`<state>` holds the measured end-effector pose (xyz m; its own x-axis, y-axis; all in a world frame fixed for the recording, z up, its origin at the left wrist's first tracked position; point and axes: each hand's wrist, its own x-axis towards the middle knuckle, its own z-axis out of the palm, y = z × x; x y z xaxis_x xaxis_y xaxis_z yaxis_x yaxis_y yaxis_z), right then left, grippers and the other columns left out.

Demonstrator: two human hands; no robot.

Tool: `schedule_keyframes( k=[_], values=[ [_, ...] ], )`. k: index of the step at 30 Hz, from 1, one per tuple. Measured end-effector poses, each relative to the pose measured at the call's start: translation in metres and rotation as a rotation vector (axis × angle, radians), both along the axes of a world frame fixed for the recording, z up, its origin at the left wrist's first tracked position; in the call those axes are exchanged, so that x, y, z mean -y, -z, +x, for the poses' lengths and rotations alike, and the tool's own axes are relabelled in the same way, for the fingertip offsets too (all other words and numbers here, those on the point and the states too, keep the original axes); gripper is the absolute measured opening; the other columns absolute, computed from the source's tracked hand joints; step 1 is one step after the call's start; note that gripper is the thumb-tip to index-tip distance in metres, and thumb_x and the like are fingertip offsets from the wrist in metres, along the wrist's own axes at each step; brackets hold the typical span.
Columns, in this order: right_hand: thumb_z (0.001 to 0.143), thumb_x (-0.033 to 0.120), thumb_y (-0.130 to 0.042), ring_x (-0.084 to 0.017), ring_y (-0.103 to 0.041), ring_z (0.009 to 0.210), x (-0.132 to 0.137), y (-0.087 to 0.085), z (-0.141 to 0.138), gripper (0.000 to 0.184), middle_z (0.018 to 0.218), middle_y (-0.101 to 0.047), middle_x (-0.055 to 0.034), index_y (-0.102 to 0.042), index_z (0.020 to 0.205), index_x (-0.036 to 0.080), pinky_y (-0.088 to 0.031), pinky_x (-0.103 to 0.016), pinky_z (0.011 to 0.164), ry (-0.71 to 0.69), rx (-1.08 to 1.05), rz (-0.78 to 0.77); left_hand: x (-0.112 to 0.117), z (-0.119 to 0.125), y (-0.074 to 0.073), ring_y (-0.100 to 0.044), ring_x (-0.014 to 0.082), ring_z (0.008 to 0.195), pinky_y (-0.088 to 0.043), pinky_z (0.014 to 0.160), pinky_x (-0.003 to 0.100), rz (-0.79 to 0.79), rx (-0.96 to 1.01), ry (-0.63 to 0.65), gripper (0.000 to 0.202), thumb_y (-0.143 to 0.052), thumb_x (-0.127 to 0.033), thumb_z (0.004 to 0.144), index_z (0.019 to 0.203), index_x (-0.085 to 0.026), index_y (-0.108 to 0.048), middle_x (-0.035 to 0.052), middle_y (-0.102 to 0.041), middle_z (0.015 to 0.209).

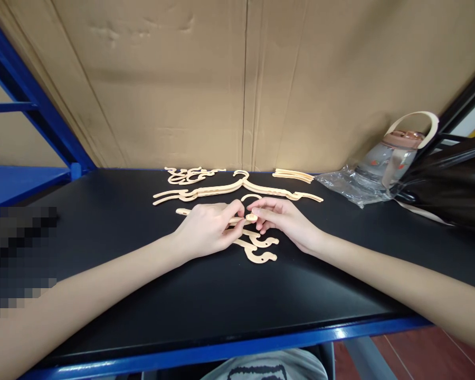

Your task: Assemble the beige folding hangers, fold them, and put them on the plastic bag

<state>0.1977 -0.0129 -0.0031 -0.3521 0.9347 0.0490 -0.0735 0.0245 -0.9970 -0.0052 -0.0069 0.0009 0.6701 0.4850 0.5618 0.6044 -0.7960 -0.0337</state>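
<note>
My left hand (211,227) is closed on a cream plastic hanger arm (183,211), whose rounded end sticks out to the left behind the hand. My right hand (279,219) has thumb and fingers pinched at the small cream end piece (252,217) of the held hanger part. A curved hook (251,197) shows just behind the fingertips; whether it joins the held part I cannot tell. Under the hands lie loose hanger arms with hooked ends (261,257), partly hidden by my left hand. Behind them rest joined hangers (221,189), stacked, with the hooks pointing away.
At the back left lies a pile of loose hook pieces (185,175). Several curved strips (293,175) are stacked back right. A clear plastic bag (350,184) and a handled water bottle (393,155) stand by a black bag (455,179) on the right. Cardboard (162,79) backs the black table (142,301).
</note>
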Motion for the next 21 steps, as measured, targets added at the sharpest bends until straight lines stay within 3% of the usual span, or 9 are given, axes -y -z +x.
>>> schedule_keyframes(
  k=[7, 12, 17, 21],
  values=[
    [0.076, 0.021, -0.056, -0.01, -0.061, 0.066, 0.0013, -0.0019, 0.0014, 0.019, 0.073, -0.064, 0.0003, -0.07, 0.089, 0.018, -0.051, -0.025, 0.062, 0.029, -0.035, 0.026, 0.0031, 0.0005, -0.0034, -0.054, 0.0107, 0.055, -0.036, 0.049, 0.021, 0.052, -0.041, 0.091, 0.012, -0.046, -0.021, 0.087, 0.091, -0.018, -0.057, -0.0029, -0.057, 0.064],
    [0.068, 0.012, -0.063, -0.012, -0.064, 0.072, 0.0018, 0.0001, -0.0007, 0.026, 0.077, -0.067, 0.0015, -0.067, 0.093, 0.02, -0.051, -0.026, 0.065, 0.05, 0.065, 0.181, 0.0013, 0.0007, -0.003, -0.054, 0.011, 0.057, -0.036, 0.049, 0.021, 0.129, -0.042, 0.056, 0.009, -0.048, -0.02, 0.087, 0.088, -0.018, -0.057, -0.003, -0.057, 0.065],
    [0.075, 0.019, -0.064, -0.014, -0.066, 0.076, 0.004, 0.001, -0.0029, 0.021, 0.08, -0.069, -0.0002, -0.068, 0.096, 0.02, -0.052, -0.028, 0.068, 0.043, 0.127, 0.25, -0.0009, 0.0002, -0.003, -0.055, 0.0127, 0.061, -0.036, 0.049, 0.022, 0.153, -0.036, -0.019, 0.013, -0.046, -0.023, 0.089, 0.086, -0.019, -0.057, -0.0013, -0.06, 0.067],
    [0.082, 0.026, -0.057, -0.012, -0.064, 0.07, 0.0038, -0.0007, -0.0013, 0.018, 0.078, -0.067, -0.0004, -0.069, 0.093, 0.02, -0.052, -0.027, 0.063, 0.077, 0.105, 0.228, -0.0016, 0.0, -0.0029, -0.055, 0.015, 0.069, -0.041, 0.055, 0.024, 0.057, -0.025, 0.001, 0.012, -0.044, -0.021, 0.088, 0.088, -0.017, -0.056, 0.0019, -0.063, 0.075]
  ],
)
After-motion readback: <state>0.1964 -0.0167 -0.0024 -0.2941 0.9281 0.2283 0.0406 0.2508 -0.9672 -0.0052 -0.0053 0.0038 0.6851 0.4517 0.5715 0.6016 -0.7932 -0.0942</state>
